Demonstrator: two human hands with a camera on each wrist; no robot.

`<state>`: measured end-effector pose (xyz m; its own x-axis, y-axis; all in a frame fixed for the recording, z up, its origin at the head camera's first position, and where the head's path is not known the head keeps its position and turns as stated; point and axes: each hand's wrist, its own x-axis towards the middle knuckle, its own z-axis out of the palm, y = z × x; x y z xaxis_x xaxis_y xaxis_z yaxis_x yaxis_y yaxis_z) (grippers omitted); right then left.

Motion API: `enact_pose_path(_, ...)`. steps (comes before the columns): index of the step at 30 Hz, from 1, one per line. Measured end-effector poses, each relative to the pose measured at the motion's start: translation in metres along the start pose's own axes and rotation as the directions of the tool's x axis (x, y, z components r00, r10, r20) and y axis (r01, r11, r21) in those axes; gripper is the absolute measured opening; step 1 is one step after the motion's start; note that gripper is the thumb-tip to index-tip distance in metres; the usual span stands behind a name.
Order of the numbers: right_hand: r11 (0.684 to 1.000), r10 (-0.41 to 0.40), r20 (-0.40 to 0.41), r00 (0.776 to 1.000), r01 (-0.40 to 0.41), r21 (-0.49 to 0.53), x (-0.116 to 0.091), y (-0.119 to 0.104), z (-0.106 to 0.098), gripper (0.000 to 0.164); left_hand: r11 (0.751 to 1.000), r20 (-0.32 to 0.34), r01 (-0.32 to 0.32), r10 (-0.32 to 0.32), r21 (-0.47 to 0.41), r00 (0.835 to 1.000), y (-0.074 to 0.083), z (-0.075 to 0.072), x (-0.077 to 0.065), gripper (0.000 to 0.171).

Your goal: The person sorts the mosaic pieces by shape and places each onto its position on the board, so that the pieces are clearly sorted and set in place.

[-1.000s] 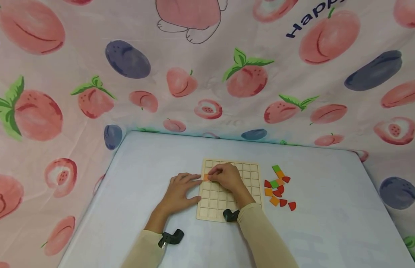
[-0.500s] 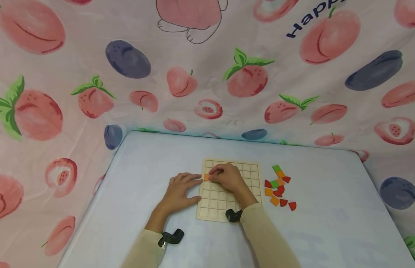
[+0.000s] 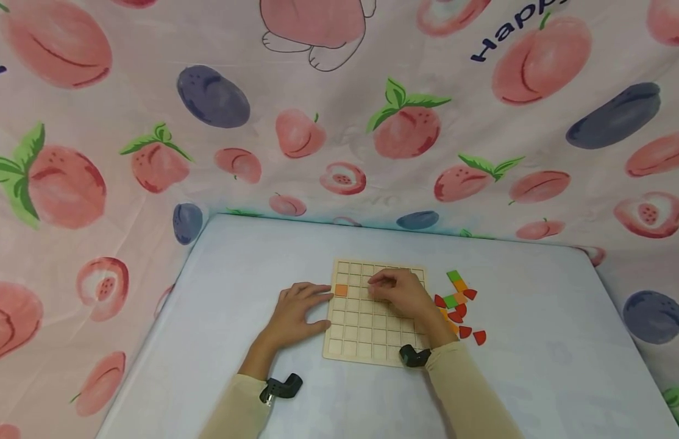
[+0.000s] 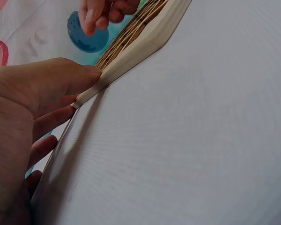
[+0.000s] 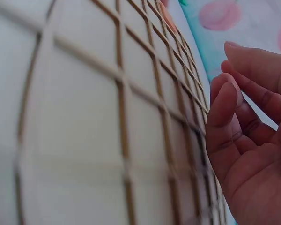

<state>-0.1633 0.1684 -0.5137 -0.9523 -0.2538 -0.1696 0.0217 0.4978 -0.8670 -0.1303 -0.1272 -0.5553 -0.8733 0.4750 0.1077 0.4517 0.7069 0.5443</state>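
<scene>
A pale wooden grid board (image 3: 351, 333) lies on the white table. One orange square tile (image 3: 341, 290) sits in a cell of its left column. Beside the board's left edge my left hand (image 3: 297, 318) rests with fingers spread; the left wrist view shows the thumb (image 4: 86, 78) and fingers touching that edge. Over the middle right of the board hovers my right hand (image 3: 403, 294), its fingers loosely bent. Nothing shows between the right thumb and fingers (image 5: 253, 89) in the right wrist view, where bare grid cells spread out alongside.
To the right of the board lie loose flat pieces: green squares such as the green tile (image 3: 453, 276), orange squares, and several red quarter-circles like the red piece (image 3: 479, 337). The right forearm partly covers some of them. A fruit-print cloth (image 3: 339, 143) rises behind the table (image 3: 537, 341).
My right hand has let go of the orange tile and moved right across the board, leaving the tile in its cell. The left hand has stayed at the board's edge.
</scene>
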Motion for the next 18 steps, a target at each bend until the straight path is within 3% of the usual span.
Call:
enact_pose_path(8,0.980,0.020,-0.065,0.998,-0.032,-0.197,-0.024,0.014,-0.053,0.014,1.000,-0.007,-0.002,0.002,-0.003,1.000,-0.001,0.000,0.000,0.059)
enact_pose_path(13,0.937,0.007,-0.031,0.999,-0.018,-0.350,-0.039,0.027,-0.084,0.011,1.000,0.005,0.006,-0.006,-0.011,1.000,0.000,0.000,0.000,0.059)
enact_pose_path(18,0.923,0.060,0.005,0.998,-0.054,-0.381,-0.051,0.035,-0.104,0.014,1.000,0.011,0.013,-0.013,-0.007,1.000,0.001,-0.001,0.000,0.059)
